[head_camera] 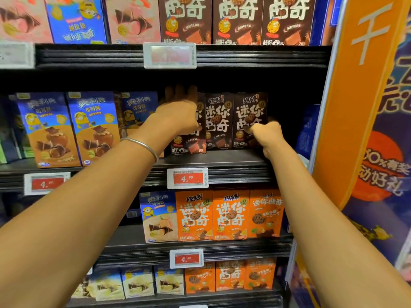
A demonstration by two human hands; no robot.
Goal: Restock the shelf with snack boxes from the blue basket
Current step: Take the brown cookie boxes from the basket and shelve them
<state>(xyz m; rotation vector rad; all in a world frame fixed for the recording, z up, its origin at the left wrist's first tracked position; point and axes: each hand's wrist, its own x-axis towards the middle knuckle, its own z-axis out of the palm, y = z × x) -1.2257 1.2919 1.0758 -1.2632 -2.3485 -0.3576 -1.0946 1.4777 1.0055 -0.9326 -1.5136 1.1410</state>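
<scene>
On the middle shelf (233, 162), toward its right end, three brown snack boxes (219, 121) stand upright, side by side and touching. Your left hand (178, 112) covers the top of the left box (189, 144); the fingers are blurred, so the grip cannot be told. Your right hand (266, 134) pinches the right box (249, 105) at its right edge, thumb on the front. A bracelet (142, 144) sits on your left wrist.

Shop aisle, black shelves (233, 57) of boxed snacks (231, 214), red price tags (188, 178), orange promotional banner (360, 90)
</scene>
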